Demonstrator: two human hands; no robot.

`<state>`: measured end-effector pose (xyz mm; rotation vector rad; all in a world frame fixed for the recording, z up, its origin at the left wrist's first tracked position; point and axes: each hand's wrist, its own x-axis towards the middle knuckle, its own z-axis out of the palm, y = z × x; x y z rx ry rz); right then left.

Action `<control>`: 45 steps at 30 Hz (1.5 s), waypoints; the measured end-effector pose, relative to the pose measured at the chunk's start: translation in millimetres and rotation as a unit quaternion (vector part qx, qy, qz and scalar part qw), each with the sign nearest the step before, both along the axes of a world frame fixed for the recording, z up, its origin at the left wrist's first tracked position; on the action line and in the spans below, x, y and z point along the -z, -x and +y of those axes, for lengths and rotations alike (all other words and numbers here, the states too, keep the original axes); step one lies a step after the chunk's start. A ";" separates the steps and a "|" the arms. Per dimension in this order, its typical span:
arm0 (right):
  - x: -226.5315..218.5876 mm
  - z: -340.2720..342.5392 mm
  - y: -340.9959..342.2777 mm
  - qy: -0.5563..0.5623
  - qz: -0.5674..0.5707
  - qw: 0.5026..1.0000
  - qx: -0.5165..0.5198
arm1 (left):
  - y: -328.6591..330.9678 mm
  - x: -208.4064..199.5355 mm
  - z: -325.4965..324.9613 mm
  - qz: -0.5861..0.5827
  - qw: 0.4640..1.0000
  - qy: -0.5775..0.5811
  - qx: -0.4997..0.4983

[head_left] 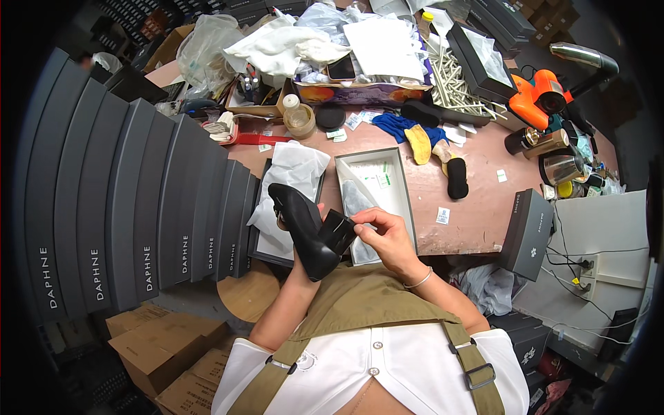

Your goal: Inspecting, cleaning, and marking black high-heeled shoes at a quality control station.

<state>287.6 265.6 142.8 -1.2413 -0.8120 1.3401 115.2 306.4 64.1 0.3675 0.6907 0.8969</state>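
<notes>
Head view: the left hand [298, 263] is wrapped around a shiny black shoe [302, 225] and holds it up, tilted, over the near side of the table. Most of its fingers are hidden behind the shoe. The right hand [389, 238] pinches the right edge of a small, flat black piece [337, 234] between thumb and fingers. This piece is right beside the shoe, and I cannot tell if they touch.

Just past the hands, a long open grey box with a white inside [403, 220] sits on the pinkish-brown table [467, 232]. To its left is another open grey box [273, 261], with crumpled white paper [296, 166] on it. A tall row of dark grey boxes [145, 200] stands on the left. Farther away are a see-through jar with a white top [299, 121], a crumpled blue cloth [393, 126] and, far right, a bright orange tool [536, 97].
</notes>
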 end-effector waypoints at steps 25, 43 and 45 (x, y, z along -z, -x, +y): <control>0.7 3.7 -7.0 -0.007 -0.003 0.999 -0.037 | 1.8 9.3 -7.3 0.013 0.998 -0.044 0.046; -0.8 6.6 -8.8 -0.015 -0.014 0.995 -0.097 | 1.2 1.0 -2.4 -0.016 0.989 -0.146 0.015; 7.0 4.8 -12.1 0.005 -0.008 0.994 -0.108 | -0.2 -8.3 -5.5 0.065 0.985 -0.162 0.001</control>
